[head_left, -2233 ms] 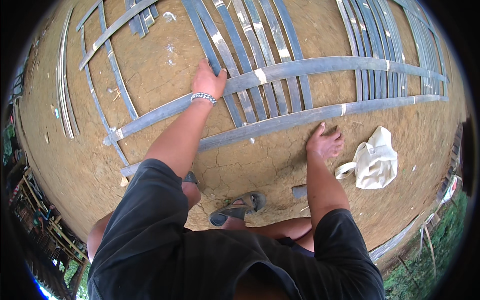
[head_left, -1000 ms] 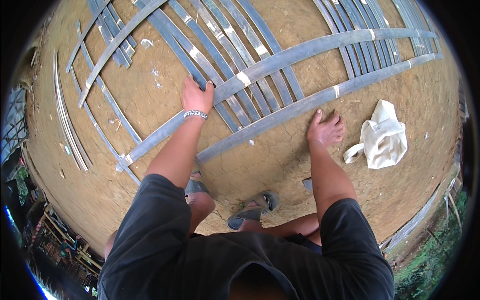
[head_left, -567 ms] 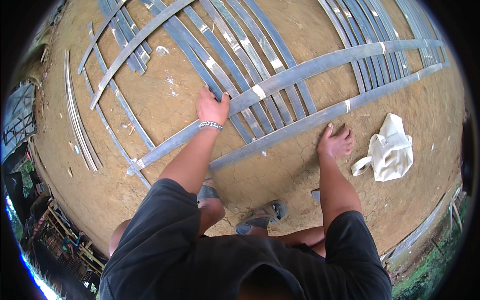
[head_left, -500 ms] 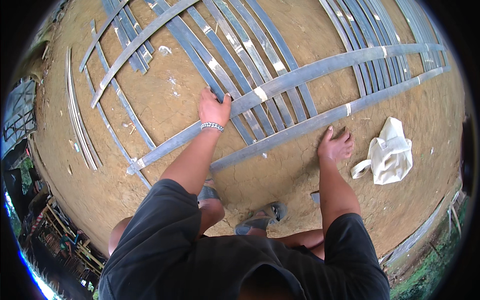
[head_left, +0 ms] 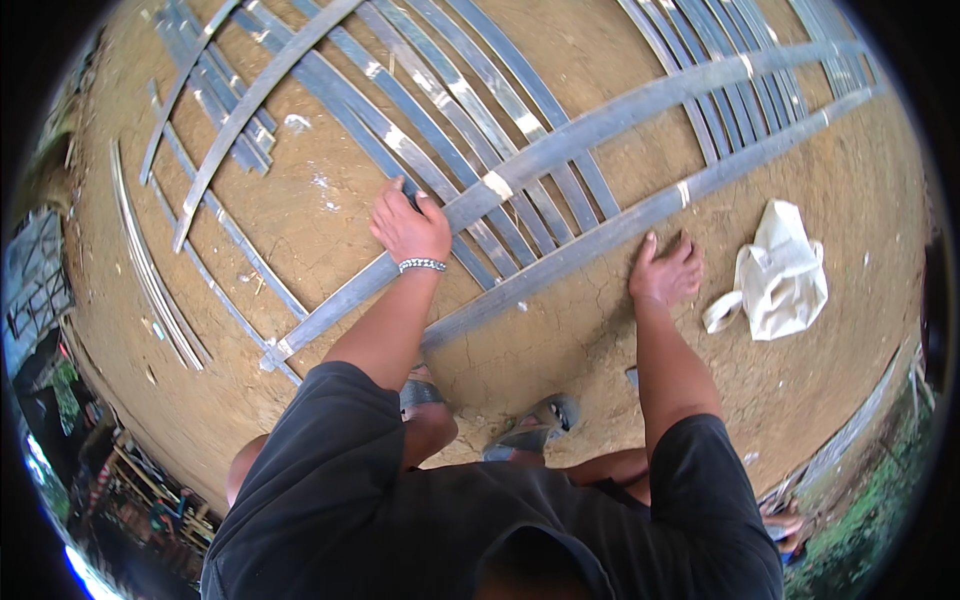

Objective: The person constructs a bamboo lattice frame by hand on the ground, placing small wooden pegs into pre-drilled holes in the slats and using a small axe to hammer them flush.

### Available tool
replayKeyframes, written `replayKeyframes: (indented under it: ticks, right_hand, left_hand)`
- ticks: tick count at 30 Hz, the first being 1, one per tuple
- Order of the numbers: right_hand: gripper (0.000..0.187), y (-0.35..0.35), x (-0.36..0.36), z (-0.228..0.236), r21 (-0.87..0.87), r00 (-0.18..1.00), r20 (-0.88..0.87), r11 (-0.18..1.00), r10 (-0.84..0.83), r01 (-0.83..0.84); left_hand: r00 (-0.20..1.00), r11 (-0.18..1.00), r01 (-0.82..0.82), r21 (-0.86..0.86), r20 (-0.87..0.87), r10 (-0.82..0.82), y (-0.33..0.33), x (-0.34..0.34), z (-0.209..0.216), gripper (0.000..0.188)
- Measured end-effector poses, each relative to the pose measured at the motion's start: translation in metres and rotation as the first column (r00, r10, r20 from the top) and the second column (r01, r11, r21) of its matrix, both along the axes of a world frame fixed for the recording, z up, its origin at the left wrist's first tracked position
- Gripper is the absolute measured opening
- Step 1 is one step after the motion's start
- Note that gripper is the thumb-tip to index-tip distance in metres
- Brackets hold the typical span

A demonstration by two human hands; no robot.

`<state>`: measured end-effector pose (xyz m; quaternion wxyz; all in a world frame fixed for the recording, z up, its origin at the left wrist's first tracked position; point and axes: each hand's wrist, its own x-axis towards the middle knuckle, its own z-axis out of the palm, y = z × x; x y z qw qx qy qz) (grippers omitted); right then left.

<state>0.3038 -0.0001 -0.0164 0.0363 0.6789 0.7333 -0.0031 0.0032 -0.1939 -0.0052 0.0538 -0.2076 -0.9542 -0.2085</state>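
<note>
My left hand (head_left: 411,222), with a chain bracelet at the wrist, is closed around a dark bamboo slat (head_left: 372,150) where it meets a long crosswise bamboo strip (head_left: 610,118). Its palm hides part of this crossing. Several more slats (head_left: 463,92) with pale bands lie side by side under the strip. A second long strip (head_left: 580,250) runs nearer to me, across the slats' near ends. Just on my side of it, my right hand (head_left: 668,268) is empty, its fingers apart and slightly bent.
A white cloth bag (head_left: 783,275) lies on the bare earth right of my right hand. Another group of slats (head_left: 742,80) lies at the far right. Thin pale strips (head_left: 148,265) lie at the left. My sandalled foot (head_left: 530,428) is below the frame.
The whole view has shifted slightly, so the slats appear farther left and higher. My left hand stays at the same crossing, and my right hand remains empty beside the near strip.
</note>
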Motion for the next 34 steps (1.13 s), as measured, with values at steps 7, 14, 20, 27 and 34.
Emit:
replayKeyframes:
  ticks: [7, 14, 20, 27, 34]
  right_hand:
    - [0.074, 0.002, 0.004, -0.005, 0.019, 1.000, -0.024, 1.000, -0.001, 0.002]
    - [0.074, 0.001, 0.006, -0.004, -0.013, 0.999, -0.032, 1.000, 0.001, -0.002]
    - [0.075, 0.001, 0.006, -0.006, -0.022, 1.000, -0.014, 1.000, 0.001, -0.002]
    - [0.073, 0.002, 0.007, -0.005, -0.020, 0.999, -0.045, 1.000, 0.004, -0.004]
    - [0.074, 0.000, 0.005, -0.008, -0.013, 0.999, -0.048, 1.000, -0.012, 0.012]
  left_hand:
    - [0.999, 0.999, 0.030, -0.036, 0.026, -0.029, 0.003, 0.003, 0.000, 0.037]
    - [0.995, 0.992, 0.097, -0.081, -0.008, -0.098, 0.002, 0.000, -0.006, 0.036]
    - [0.995, 0.987, 0.091, -0.129, -0.015, -0.094, 0.000, -0.002, -0.015, 0.039]
    - [0.991, 0.972, 0.122, -0.202, -0.022, -0.129, 0.003, 0.001, -0.005, 0.039]
    - [0.992, 0.982, 0.067, -0.179, -0.094, -0.085, 0.001, -0.003, -0.010, 0.048]
